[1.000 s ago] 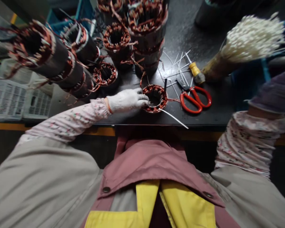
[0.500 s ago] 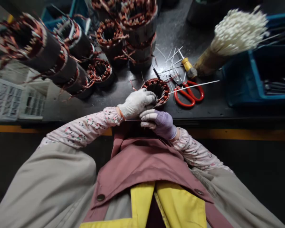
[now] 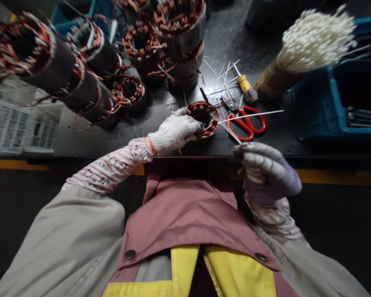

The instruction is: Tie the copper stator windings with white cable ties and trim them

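Note:
A motor stator with a ring of copper windings stands near the bench's front edge. My left hand, in a white knit glove, grips its left side, fingers over the rim. My right hand, in a purple and white glove, is to the right of it at the bench edge. Its fingers are pinched on the end of a white lacing cord that runs taut from the windings. Another length, a loose white cord, sticks out to the right over the red-handled scissors.
Stacked stators stand at the left, more at the back. A yellow-handled screwdriver lies among loose cord pieces. Right of it are a bundle of white cords in a holder and a blue bin. White baskets sit far left.
My right hand has moved right, away from the stator's front, drawing a white cord out straight. My left hand stays on the stator, slightly shifted.

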Tool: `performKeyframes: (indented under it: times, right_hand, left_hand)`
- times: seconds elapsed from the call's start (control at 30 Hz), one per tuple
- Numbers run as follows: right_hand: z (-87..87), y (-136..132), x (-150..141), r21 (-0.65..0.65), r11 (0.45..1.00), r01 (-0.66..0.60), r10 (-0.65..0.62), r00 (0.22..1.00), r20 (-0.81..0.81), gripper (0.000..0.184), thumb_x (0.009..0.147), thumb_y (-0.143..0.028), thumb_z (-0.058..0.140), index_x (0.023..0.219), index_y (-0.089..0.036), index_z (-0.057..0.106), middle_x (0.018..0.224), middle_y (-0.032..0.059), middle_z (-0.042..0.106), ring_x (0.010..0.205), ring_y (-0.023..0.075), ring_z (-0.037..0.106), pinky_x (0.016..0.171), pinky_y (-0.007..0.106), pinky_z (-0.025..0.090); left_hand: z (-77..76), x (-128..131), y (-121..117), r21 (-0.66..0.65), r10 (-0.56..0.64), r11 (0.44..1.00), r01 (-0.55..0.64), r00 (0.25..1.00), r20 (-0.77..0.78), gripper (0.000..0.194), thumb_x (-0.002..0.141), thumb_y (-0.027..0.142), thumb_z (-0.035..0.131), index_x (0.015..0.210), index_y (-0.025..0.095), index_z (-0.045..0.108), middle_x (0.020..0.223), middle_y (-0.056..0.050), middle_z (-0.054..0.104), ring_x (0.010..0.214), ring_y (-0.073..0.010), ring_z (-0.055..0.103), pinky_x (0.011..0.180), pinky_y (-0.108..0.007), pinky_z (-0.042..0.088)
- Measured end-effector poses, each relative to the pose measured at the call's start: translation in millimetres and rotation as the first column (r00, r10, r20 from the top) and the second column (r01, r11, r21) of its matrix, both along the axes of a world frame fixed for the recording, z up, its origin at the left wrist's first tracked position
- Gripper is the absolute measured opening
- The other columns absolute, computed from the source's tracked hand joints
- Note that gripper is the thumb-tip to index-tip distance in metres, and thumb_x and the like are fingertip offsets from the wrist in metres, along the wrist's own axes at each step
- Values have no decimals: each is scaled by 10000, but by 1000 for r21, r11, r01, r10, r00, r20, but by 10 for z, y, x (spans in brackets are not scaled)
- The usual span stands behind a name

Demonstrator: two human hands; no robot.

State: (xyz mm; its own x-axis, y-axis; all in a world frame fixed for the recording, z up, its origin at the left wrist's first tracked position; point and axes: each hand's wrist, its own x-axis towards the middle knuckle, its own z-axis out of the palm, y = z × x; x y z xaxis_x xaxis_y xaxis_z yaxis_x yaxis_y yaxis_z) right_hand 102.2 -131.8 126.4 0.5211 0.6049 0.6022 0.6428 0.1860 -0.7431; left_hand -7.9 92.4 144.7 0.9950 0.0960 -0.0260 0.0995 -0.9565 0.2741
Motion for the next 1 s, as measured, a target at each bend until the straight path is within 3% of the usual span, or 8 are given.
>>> performKeyframes:
  times: [0.13,0.3,0.4,0.57,0.7,0.87,1.0]
  right_hand:
    - [-131,-304,-36,-152,966,-209,223,971,82,258,917,-139,581,1079,-309,689,1091,33,740,949,171,733,754,278,632]
    - [-256,-417,-174,-155,955,-254,263,964,40,352,891,-59,574,1150,-283,655,1123,55,733,992,168,724,811,283,621]
    - [-329,-296,-179,-118,957,-267,275,960,61,336,891,-60,576,1146,-263,657,1123,67,732,996,158,722,815,267,615]
    - [-532,204,-152,-68,970,-233,238,969,68,237,924,-127,552,1077,-252,682,1080,52,746,944,140,730,794,249,618]
    - [-473,361,-131,-25,977,-211,212,970,119,242,926,-142,556,1078,-267,696,1037,35,758,939,140,732,807,242,615]
    - [-340,74,-75,-75,963,-260,267,956,120,312,917,-101,551,1144,-283,666,1058,40,747,949,144,728,783,257,620]
    - [-522,231,-79,-108,962,-250,268,943,200,248,942,-139,535,1090,-276,680,1059,41,745,972,141,717,812,265,620]
  left_hand:
    - [-5,25,10,50,36,998,-35,999,-16,473,888,309,613,1339,181,550,1188,-78,694,1177,-233,600,1132,-410,353]
    - [-52,22,31,27,17,999,-17,1000,17,386,920,342,562,1268,179,596,1142,-76,699,1105,-221,631,1131,-426,351]
    - [-64,10,31,-3,43,999,-43,998,48,367,917,349,569,1238,177,615,1113,-77,709,1087,-228,644,1134,-450,352]
    - [-106,-33,-34,-152,177,976,-158,977,119,416,890,328,618,1272,170,583,1174,-79,707,1191,-236,607,1163,-451,345]
    - [-158,-89,-113,-256,314,930,-264,933,177,553,901,309,615,1400,142,448,1123,-81,737,1239,-220,589,1214,-459,280]
    - [-133,-118,-114,-129,254,964,-231,946,202,461,936,360,559,1352,169,504,1358,-124,614,1324,-242,531,1228,-522,225]
    - [-68,-83,-83,-66,249,968,-243,960,128,505,923,374,577,1357,123,518,1352,-151,611,1319,-269,531,1240,-529,185]
